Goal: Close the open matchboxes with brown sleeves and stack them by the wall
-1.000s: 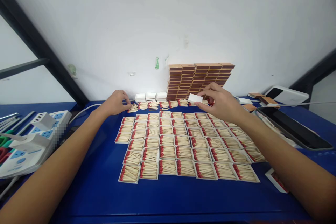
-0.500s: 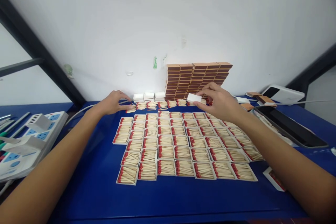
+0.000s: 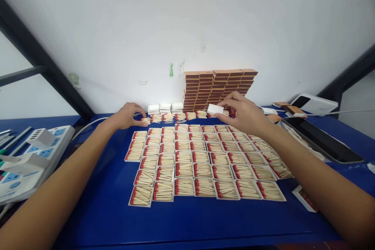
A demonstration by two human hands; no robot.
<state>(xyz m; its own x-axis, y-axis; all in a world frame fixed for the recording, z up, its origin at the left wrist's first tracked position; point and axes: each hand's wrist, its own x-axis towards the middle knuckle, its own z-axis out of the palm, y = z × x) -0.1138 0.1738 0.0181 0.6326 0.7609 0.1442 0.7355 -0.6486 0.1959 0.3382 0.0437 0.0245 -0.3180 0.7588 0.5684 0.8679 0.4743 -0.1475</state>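
Several rows of open white trays filled with red-tipped matches (image 3: 202,160) cover the blue table (image 3: 111,207). My right hand (image 3: 243,113) holds a small white matchbox tray (image 3: 215,108) by its end, just above the far row. My left hand (image 3: 128,115) rests at the far-left corner of the grid, fingers curled and pinching at a match or tray there; what it grips is too small to tell. A stack of brown matchbox sleeves (image 3: 218,88) stands against the white wall behind my right hand. Three empty white trays (image 3: 165,107) sit left of that stack.
White power strips with blue sockets (image 3: 26,158) lie at the left edge, a cable (image 3: 88,125) running toward my left hand. A dark tablet (image 3: 320,140), a white device (image 3: 318,104) and loose brown sleeves (image 3: 288,108) are on the right. One filled tray (image 3: 304,198) sits apart under my right forearm.
Both hands stay at nearly the same spots; my right hand keeps the white tray. The view has shifted slightly, and my left fingers have curled in a little.
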